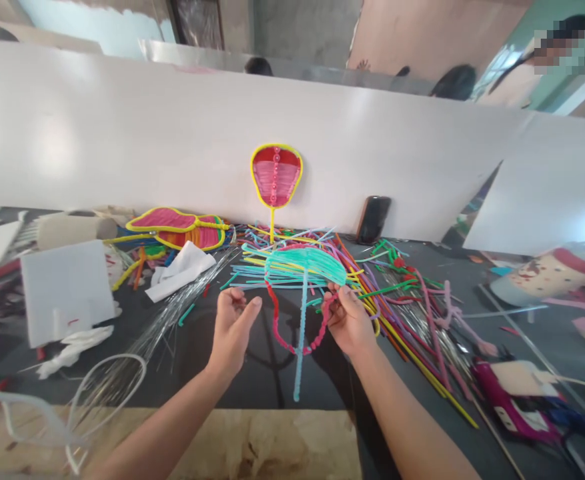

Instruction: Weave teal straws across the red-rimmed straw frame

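Observation:
My right hand [349, 320] pinches the right edge of a fan-shaped pipe-cleaner piece [305, 267]. Its filled part is turquoise, its lower outline is a red and pink loop, and a light-blue stem runs down the middle past the loop. My left hand [235, 330] is just left of the loop, apart from it, with fingers loosely curled, thumb spread and nothing visible between them. Behind the piece lies a heap of loose pipe cleaners [252, 277]. A finished-looking pink and red fan with yellow rim [276, 175] leans upright against the white board.
More yellow-rimmed pieces [165, 219] lie at the left, near a folded paper [182, 270] and bare wires [172, 307]. A phone [373, 219] leans on the white board [172, 133]. At right are a tumbler [547, 273] and a magenta tool [509, 407]. People are beyond the board.

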Demonstrator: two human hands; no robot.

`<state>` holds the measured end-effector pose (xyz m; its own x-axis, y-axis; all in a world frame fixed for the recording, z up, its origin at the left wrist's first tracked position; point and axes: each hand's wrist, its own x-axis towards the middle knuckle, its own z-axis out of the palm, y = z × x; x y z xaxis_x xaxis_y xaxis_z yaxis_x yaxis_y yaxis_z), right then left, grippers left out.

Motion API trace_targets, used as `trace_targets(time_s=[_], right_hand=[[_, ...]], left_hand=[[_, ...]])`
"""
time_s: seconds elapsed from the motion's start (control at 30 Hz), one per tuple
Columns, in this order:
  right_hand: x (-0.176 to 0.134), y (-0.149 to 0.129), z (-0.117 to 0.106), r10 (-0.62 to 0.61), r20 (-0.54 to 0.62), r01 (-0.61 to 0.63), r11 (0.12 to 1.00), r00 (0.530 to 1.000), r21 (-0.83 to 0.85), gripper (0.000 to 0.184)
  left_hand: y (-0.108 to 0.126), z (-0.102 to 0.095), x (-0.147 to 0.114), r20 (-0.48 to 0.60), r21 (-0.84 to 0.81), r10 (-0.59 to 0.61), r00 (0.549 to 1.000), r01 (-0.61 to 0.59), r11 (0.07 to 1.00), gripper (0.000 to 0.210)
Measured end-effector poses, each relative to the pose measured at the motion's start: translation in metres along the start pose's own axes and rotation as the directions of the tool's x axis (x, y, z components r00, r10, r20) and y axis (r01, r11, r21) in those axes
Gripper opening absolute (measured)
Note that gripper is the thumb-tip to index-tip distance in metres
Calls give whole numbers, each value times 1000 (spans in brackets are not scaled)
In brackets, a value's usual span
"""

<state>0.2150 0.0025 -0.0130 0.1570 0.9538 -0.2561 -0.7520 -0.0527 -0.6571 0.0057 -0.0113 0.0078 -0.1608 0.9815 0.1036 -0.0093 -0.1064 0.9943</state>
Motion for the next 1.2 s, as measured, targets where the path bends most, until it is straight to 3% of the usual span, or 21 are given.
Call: trace_targets(time_s=[0.07, 0.1, 0.17, 0.23, 0.3, 0.47, 0.6, 0.7, 0.8, 0.97, 1.03, 1.13, 1.2], right_hand=[[-3, 4, 2, 1, 20, -1, 1000, 1000, -6, 24], [-4, 6, 3, 4, 34, -3, 1000, 999, -18, 23], [-7, 11, 5, 18, 73, -13, 998, 997, -66, 21], [-10, 15, 5, 29, 117, -10, 987, 993, -162, 20], [-11, 18, 5, 24, 160, 27, 950, 987, -310, 19], [-13, 14, 2, -98, 307, 281, 719, 947, -636, 36], [-14, 12, 1, -219, 425, 478, 436, 878, -762, 43], [-15, 10, 0, -267, 461, 521, 241, 847, -819, 43], [-15, 8, -1, -289, 453, 507, 147, 843, -849, 39], [-16, 9, -2, -288, 385, 439, 153, 877, -885, 35], [-15, 10, -2, -263, 381, 443, 242, 887, -863, 38], [-12, 11, -5, -188, 394, 435, 446, 900, -782, 45], [-10, 9, -7, -167, 396, 423, 507, 903, -751, 44]], left_hand=[[-5, -4, -4, 168, -256, -196, 966, 235, 938, 22], [-7, -6, -6, 306, -334, -263, 915, 361, 871, 26], [-8, -8, -8, 573, -340, -318, 756, 572, 746, 36], [-8, -10, -9, 697, -293, -323, 640, 665, 687, 45], [-8, -12, -10, 731, -248, -338, 593, 692, 678, 47], [-6, -15, -11, 722, -194, -376, 580, 692, 696, 46], [-6, -12, -17, 767, -151, -364, 528, 700, 698, 48], [-7, -10, -19, 774, -157, -352, 526, 699, 698, 48], [-9, -10, -20, 781, -147, -353, 516, 700, 699, 49], [-10, -9, -22, 794, -138, -351, 495, 711, 690, 51], [-9, -9, -22, 784, -151, -356, 509, 712, 685, 48], [-6, -9, -19, 752, -212, -355, 555, 714, 667, 44], [-4, -10, -15, 736, -262, -346, 582, 716, 647, 44]])
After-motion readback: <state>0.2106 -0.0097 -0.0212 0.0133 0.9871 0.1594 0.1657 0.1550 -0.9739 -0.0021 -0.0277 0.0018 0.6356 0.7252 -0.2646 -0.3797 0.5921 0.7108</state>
